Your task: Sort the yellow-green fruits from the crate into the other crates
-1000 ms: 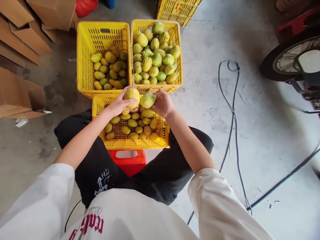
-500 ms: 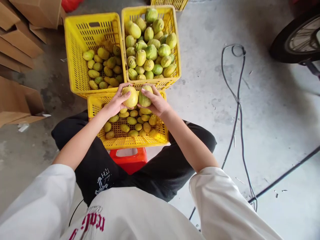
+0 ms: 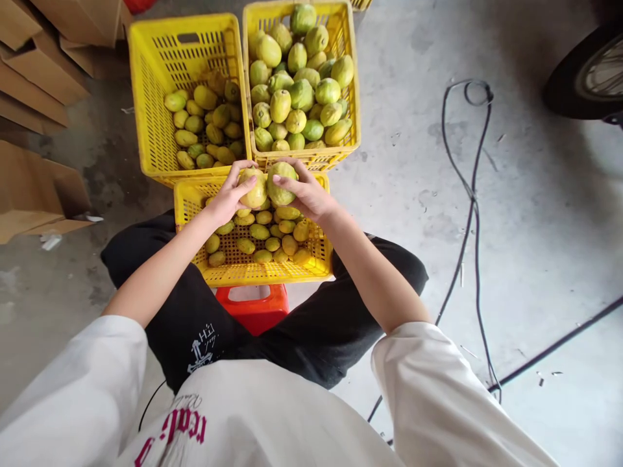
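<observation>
My left hand (image 3: 228, 199) is wrapped round a pale yellow oval fruit (image 3: 254, 189), its thumb on top. In my right hand (image 3: 311, 194) is a greener oval fruit (image 3: 281, 188), with the thumb laid across it. The two fruits are side by side, close together, above the far part of the near yellow crate (image 3: 233, 275). Several smaller yellow-green fruits (image 3: 259, 231) lie in the bottom of that crate. The exact kind of fruit is unclear to me. Both hands hide part of the crate's far side.
Beyond stand a part-filled yellow crate (image 3: 150, 130) on the left and a heaped yellow crate (image 3: 357, 97) on the right. A red stool (image 3: 260, 314) shows between my knees. Cardboard boxes (image 3: 46, 61) are at left; a black cable (image 3: 471, 214) and a wheel (image 3: 569, 78) at right.
The greener fruit has turned a little in my right hand and sits slightly higher. My left hand keeps its hold. The whole view has shifted slightly.
</observation>
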`<action>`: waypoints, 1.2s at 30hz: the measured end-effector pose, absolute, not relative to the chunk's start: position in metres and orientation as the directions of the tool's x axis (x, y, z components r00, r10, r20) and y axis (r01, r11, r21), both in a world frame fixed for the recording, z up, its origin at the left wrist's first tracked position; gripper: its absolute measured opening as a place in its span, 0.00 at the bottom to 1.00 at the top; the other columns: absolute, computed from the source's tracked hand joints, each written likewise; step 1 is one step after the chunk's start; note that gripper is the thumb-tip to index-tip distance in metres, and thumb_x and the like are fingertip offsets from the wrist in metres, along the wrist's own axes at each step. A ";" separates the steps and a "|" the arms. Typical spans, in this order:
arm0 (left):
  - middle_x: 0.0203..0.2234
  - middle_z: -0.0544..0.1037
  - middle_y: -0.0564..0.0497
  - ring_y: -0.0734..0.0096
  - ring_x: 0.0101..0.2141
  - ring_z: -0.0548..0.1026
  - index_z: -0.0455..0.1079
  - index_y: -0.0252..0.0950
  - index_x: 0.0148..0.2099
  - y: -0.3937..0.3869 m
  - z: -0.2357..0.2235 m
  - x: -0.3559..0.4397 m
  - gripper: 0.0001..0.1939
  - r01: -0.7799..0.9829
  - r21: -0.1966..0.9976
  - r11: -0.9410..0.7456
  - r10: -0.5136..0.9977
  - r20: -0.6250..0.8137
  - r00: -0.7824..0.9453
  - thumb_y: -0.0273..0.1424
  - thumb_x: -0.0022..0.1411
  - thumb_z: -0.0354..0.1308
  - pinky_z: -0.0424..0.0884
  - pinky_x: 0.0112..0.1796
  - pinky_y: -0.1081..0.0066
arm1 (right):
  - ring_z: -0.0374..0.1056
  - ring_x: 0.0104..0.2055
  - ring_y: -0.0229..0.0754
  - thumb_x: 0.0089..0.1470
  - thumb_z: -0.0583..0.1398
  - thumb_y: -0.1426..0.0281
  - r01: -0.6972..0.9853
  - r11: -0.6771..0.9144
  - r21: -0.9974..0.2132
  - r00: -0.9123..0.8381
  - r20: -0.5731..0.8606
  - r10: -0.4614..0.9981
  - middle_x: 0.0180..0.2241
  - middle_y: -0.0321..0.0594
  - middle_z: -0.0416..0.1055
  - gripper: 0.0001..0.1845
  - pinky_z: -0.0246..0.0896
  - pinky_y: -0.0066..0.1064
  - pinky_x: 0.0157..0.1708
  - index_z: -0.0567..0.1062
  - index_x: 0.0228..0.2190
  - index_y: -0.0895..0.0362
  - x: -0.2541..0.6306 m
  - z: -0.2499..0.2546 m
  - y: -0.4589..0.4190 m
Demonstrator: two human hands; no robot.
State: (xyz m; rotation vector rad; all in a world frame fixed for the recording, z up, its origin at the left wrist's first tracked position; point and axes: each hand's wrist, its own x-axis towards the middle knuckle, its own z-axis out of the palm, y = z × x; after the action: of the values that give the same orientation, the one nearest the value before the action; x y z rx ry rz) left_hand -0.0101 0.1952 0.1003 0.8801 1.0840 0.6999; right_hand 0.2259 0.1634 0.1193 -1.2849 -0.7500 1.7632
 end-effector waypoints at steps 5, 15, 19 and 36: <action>0.57 0.87 0.49 0.52 0.53 0.92 0.77 0.54 0.72 0.185 0.093 -0.006 0.30 -0.031 0.827 0.561 0.800 -0.533 0.275 0.49 0.76 0.81 0.96 0.56 0.44 | 0.83 0.61 0.55 0.46 0.89 0.59 -0.252 -0.514 -0.820 -0.135 -0.496 0.858 0.59 0.36 0.82 0.40 0.97 0.51 0.56 0.80 0.56 0.40 0.213 0.109 0.160; 0.69 0.85 0.44 0.41 0.69 0.87 0.75 0.52 0.72 0.189 0.097 -0.005 0.26 0.018 0.827 0.561 0.805 -0.551 0.221 0.48 0.80 0.75 0.94 0.60 0.44 | 0.82 0.66 0.59 0.53 0.84 0.58 -0.222 -0.539 -0.813 -0.097 -0.532 0.841 0.60 0.38 0.82 0.36 0.95 0.50 0.56 0.77 0.58 0.41 0.206 0.104 0.173; 0.72 0.83 0.45 0.39 0.74 0.84 0.73 0.54 0.75 0.193 0.098 -0.013 0.28 -0.027 0.826 0.563 0.797 -0.534 0.283 0.45 0.79 0.73 0.92 0.66 0.36 | 0.80 0.71 0.60 0.56 0.82 0.59 -0.270 -0.561 -0.782 -0.125 -0.549 0.826 0.59 0.39 0.85 0.32 0.93 0.52 0.64 0.79 0.57 0.42 0.222 0.113 0.178; 0.68 0.83 0.44 0.36 0.78 0.81 0.74 0.49 0.65 0.196 0.111 -0.011 0.26 -0.110 0.860 0.498 0.840 -0.447 0.307 0.47 0.71 0.75 0.91 0.68 0.38 | 0.81 0.69 0.62 0.52 0.81 0.55 -0.286 -0.554 -0.782 -0.161 -0.531 0.832 0.59 0.40 0.83 0.31 0.94 0.58 0.63 0.75 0.52 0.43 0.216 0.100 0.176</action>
State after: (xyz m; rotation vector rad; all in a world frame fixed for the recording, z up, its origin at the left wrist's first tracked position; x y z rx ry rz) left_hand -0.0111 0.1959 0.1112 0.8307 1.0762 0.7344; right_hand 0.2160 0.1757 0.1003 -1.3114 -0.6720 1.8156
